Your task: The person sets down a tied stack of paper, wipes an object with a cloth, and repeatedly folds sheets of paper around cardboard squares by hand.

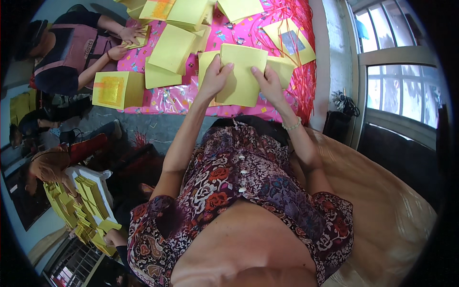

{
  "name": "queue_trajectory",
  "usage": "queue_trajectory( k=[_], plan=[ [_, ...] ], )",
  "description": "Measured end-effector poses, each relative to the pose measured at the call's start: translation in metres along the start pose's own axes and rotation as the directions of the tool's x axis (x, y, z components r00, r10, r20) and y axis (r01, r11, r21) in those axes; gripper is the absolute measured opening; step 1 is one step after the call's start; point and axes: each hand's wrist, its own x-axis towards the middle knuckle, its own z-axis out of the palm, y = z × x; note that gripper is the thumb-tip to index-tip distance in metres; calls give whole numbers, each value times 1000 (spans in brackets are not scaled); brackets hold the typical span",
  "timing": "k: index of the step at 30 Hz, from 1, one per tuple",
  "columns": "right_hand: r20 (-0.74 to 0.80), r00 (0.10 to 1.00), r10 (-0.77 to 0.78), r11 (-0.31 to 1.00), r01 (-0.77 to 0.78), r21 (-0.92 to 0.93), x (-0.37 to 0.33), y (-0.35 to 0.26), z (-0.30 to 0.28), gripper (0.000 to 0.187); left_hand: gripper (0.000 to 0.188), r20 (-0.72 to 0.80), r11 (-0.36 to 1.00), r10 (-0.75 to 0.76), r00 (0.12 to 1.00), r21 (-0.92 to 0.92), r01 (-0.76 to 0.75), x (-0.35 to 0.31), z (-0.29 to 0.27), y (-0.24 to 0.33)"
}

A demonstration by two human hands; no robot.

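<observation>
Between my two hands is a stack of yellow paper (242, 79), tilted up over the near side of the pink table. My left hand (215, 79) is closed on its left edge, thumb on the front face. On the opposite edge, my right hand (268, 85) grips it the same way; my other fingers are hidden behind. More yellow paper (281, 70) lies beneath and behind it. To the left are loose piles of yellow sheets (169, 48). A yellow sheet with a grey square (291, 43) lies farther right.
Red strings (306, 88) hang along the right edge of the pink patterned tablecloth (167, 101). A thick yellow block with an orange-gold square (109, 90) stands at the near left corner. A co-worker's hands (129, 38) press on paper at left. Other people handle yellow bundles (91, 193) lower left.
</observation>
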Motion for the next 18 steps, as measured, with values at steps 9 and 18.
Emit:
queue_trajectory(
  k=[9,18],
  plan=[
    [-251,965,-72,989,37,-140,29,3,-17,28,28,132,977,-204,970,-35,210,9,14,7],
    [-148,986,71,993,-84,-84,9,18,-16,36,30,-66,971,-116,991,-216,99,25,12,-3]
  ],
)
